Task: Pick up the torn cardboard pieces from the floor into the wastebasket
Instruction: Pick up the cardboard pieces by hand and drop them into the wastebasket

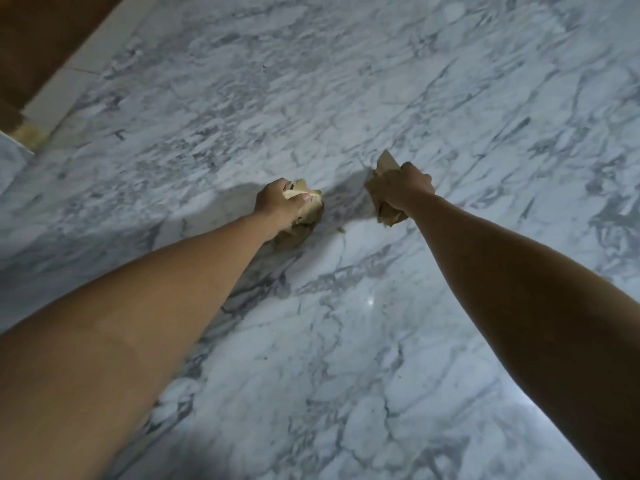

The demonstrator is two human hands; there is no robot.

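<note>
- Below, filling nearly the whole frame: white marble floor with grey veining, glossy, with one small bright glint lower centre.
- Reaching in from the lower left: bare left forearm, ending just left of frame centre in the left hand.
- Closed around a crumpled bundle of torn cardboard pieces, thumb pressed across the top, tan edges poking out past the fingers on the right and underneath.
- Reaching in from the right edge: bare right forearm, ending just right of centre in the right hand.
- Clenched on a second cardboard wad, one pointed flap sticking up above the knuckles, more ragged card showing to the left of the fist and below it.
- Well apart, the two fists, with bare floor and a dark shadow between them.
- Unclear whether either bundle touches the floor or hangs just over it.
- Lying on the marble between and slightly below the two hands: one tiny tan scrap, loose, touched by neither hand.
- Tucked into the upper left corner: dark brown wooden surface, bordered by a pale strip running diagonally along the floor's edge.
- Further down the left edge, at the end of that strip: a small yellowish patch, too blurred to identify.
</note>
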